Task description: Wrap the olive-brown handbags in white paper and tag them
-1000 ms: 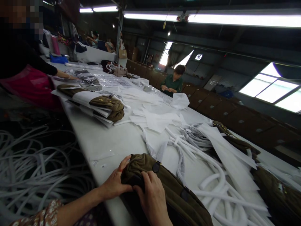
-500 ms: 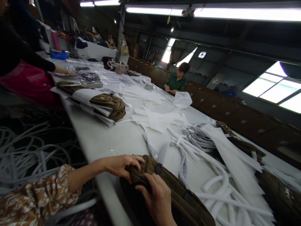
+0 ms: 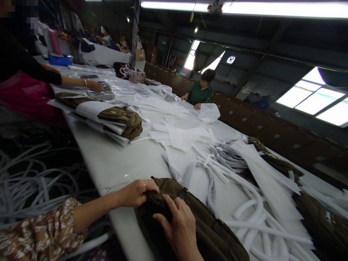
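An olive-green bag (image 3: 209, 217) with dark straps lies at the near edge of the white table (image 3: 116, 159). My left hand (image 3: 137, 193) pinches the bag's upper left corner, fingers curled over the fabric. Beside it my right hand (image 3: 179, 223) grips the bag's edge, thumb and fingers around the cloth. The bag's lower part is in shadow and partly hidden by my right hand. White foam tubes (image 3: 255, 214) and thin grey plastic strips (image 3: 212, 188) lie just beyond the bag.
Stacked olive bags with white sheets (image 3: 116, 117) lie at the left edge. White sheets (image 3: 182, 136) cover the middle. More olive bags (image 3: 323, 214) lie at right. A co-worker in green (image 3: 201, 92) is across the table; another's hand (image 3: 95, 86) reaches in from the left.
My left hand has shifted slightly left and curled more closely on the bag's corner. The left co-worker's hand has reached further right. The whole view has shifted a little.
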Motion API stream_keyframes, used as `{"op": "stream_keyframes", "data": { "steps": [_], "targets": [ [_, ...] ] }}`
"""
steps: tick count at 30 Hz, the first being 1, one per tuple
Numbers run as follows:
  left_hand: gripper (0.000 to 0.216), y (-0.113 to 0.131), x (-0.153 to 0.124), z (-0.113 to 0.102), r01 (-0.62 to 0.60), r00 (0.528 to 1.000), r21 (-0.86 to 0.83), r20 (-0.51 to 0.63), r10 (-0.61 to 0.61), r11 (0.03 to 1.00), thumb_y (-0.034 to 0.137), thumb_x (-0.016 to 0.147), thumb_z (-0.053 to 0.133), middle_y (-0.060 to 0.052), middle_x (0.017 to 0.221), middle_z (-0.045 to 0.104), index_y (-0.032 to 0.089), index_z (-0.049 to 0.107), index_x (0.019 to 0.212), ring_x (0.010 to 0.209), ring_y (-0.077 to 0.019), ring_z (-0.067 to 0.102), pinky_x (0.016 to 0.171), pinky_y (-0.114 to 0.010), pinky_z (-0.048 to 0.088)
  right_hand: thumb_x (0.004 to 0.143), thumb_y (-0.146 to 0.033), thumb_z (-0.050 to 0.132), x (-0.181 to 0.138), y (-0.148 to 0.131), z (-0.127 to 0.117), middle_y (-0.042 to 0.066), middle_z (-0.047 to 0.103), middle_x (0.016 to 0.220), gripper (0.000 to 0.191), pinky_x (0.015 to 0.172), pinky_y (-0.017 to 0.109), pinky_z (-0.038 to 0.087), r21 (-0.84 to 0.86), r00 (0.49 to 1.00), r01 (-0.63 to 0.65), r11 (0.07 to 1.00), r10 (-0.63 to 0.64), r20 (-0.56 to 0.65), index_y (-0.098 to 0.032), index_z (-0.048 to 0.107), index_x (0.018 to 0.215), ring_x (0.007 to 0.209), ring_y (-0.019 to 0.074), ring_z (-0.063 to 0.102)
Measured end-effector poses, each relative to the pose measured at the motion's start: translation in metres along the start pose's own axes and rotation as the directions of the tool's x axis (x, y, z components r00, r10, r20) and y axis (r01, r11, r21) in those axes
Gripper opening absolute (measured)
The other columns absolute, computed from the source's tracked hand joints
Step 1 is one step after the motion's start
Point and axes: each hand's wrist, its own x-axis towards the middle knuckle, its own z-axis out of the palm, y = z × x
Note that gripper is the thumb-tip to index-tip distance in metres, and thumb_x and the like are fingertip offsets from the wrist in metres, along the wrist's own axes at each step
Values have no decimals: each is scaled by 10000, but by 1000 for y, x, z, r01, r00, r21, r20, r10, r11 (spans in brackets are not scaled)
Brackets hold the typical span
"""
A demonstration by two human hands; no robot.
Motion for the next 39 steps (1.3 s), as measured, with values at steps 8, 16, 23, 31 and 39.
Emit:
{"op": "stream_keyframes", "data": {
  "steps": [8, 16, 23, 31, 39],
  "targets": [
    [281, 5, 6, -19, -28, 998, -15, 64, 28, 1000, 95, 696, 547, -14, 906, 557, 201, 516, 954, 798, -144, 521, 726, -237, 442, 907, -252, 505, 15, -8, 8, 38, 596, 802, 131, 657, 303, 442, 84, 999, 45, 995, -47, 22, -190, 576, 999, 724, 179, 563],
    [307, -7, 5, -8, -108, 991, -22, -88, 106, 994, 3, 634, 412, -23, 909, 561, 206, 490, 850, 846, -150, 541, 794, -264, 456, 802, -118, 460, 19, -11, 16, 20, 548, 718, 105, 619, 309, 391, -108, 1000, 29, 994, -29, 0, -207, 512, 821, 675, 184, 519],
    [406, 9, 2, -19, -83, 980, 172, 190, 50, 982, 261, 840, 612, -37, 1101, 638, 250, 504, 1231, 988, -187, 602, 865, -279, 470, 924, -190, 422, 17, -22, 32, 14, 537, 644, 179, 578, 319, 362, -198, 997, 34, 980, -47, -62, -192, 539, 790, 599, 177, 491],
    [325, 17, 6, -26, -203, 963, 375, 243, 116, 905, 135, 875, 466, -35, 1082, 640, 248, 559, 1165, 1000, -195, 547, 906, -334, 419, 916, -326, 534, -95, 16, -69, 103, 660, 1049, 301, 836, 382, 517, -178, 917, -334, 925, 276, -289, -203, 551, 1190, 967, 226, 629],
    [614, 93, 51, 33, -384, 860, 484, 498, 113, 786, 330, 702, 711, -75, 1158, 593, 224, 486, 1263, 1012, -268, 560, 881, -394, 453, 853, -333, 606, -188, 42, -105, 84, 671, 1058, 326, 831, 347, 552, -96, 833, -552, 828, 543, -108, -204, 584, 1152, 965, 226, 655]
  ]
}}
